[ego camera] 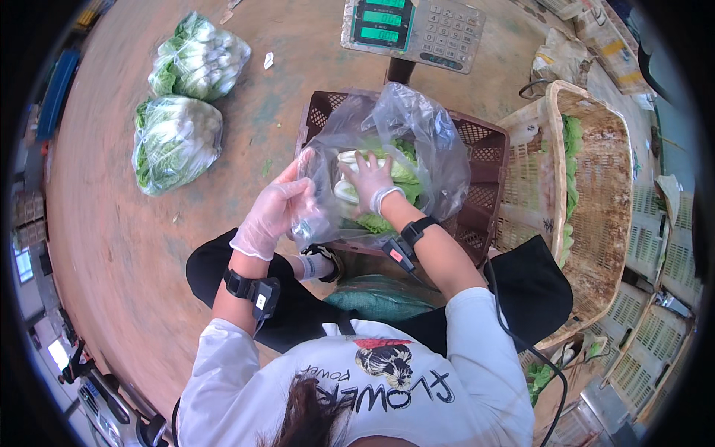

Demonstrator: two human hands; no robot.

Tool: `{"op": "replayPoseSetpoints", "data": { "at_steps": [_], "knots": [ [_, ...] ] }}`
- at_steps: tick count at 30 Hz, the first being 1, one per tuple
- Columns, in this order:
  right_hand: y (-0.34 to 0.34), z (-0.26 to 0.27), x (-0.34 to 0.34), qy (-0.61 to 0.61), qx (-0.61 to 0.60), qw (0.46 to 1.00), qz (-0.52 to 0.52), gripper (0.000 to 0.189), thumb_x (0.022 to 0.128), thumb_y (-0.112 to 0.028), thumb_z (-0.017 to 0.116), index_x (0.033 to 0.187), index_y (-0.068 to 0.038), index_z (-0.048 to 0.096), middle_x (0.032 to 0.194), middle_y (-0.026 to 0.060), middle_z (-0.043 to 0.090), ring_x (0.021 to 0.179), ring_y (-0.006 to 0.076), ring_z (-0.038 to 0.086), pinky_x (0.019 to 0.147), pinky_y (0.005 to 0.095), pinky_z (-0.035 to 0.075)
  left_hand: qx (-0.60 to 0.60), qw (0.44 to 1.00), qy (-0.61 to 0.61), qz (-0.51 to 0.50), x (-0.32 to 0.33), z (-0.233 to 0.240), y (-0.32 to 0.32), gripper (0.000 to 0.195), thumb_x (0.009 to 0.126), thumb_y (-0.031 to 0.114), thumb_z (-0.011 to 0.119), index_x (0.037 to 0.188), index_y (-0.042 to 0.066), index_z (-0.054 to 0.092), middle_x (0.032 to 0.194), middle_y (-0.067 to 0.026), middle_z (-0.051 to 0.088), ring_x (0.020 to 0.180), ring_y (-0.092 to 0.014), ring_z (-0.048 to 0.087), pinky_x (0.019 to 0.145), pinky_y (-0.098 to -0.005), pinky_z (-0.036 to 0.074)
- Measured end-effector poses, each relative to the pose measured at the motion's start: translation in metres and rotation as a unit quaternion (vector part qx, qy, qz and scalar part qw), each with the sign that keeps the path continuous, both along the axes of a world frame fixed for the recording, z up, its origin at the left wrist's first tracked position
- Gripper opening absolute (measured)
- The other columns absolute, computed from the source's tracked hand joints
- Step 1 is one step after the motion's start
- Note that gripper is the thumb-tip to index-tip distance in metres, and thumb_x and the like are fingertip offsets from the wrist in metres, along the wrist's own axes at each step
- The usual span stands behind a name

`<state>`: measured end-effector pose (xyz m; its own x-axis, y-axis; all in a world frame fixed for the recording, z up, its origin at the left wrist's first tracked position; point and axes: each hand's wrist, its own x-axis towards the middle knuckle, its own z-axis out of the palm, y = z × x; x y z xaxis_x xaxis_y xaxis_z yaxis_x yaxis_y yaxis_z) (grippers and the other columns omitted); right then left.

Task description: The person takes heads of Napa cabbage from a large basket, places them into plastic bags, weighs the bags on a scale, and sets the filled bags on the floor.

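Observation:
My left hand [272, 208], in a clear glove, pinches the left edge of a clear plastic bag [430, 125]. The bag lies open inside a maroon plastic crate [485, 167]. Heads of leafy cabbage [406, 170] with white stems rest in the bag. My right hand [371, 181], also gloved, reaches into the bag's mouth with fingers spread over the cabbage stems. Its palm side is hidden from me. Just beyond the crate stands a weighing scale's display and keypad [416, 33], its screens lit green.
Two filled bags of leafy cabbage [181, 142] lie on the floor [106, 223] to the left. On the right, a tall tan plastic basket [600, 223] holds more greens [571, 167]. A green sack [380, 299] sits between my legs. A black cable [550, 363] runs along my right side.

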<state>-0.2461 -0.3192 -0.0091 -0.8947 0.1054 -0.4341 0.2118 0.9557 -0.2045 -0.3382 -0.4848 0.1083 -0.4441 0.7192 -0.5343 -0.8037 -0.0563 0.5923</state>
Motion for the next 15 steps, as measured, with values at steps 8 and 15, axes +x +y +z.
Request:
{"op": "replayPoseSetpoints", "data": {
  "at_steps": [8,15],
  "knots": [
    [0.007,0.009,0.008,-0.022,0.020,0.999,0.014,0.104,0.056,-0.033,0.079,0.140,-0.035,0.016,0.145,0.0114,0.016,0.132,0.0376,0.017,0.094,0.0665,0.025,0.243,0.945,-0.203,0.078,-0.022,0.071,0.006,0.042,0.091,0.006,0.037,0.132,0.002,0.034,0.068,0.0007,0.043,0.046,-0.006,0.038,0.038,-0.0191,0.034],
    [-0.023,-0.088,-0.011,0.154,0.119,0.980,-0.033,0.085,0.069,-0.030,0.069,0.138,-0.036,0.021,0.146,0.0101,0.016,0.134,0.0357,0.015,0.095,0.0690,0.018,-0.066,0.985,0.084,0.134,-0.047,0.035,0.039,0.042,0.085,0.008,0.049,0.126,0.003,0.046,0.098,-0.0030,0.056,0.063,-0.007,0.054,0.054,-0.0178,0.044]
  ]
}}
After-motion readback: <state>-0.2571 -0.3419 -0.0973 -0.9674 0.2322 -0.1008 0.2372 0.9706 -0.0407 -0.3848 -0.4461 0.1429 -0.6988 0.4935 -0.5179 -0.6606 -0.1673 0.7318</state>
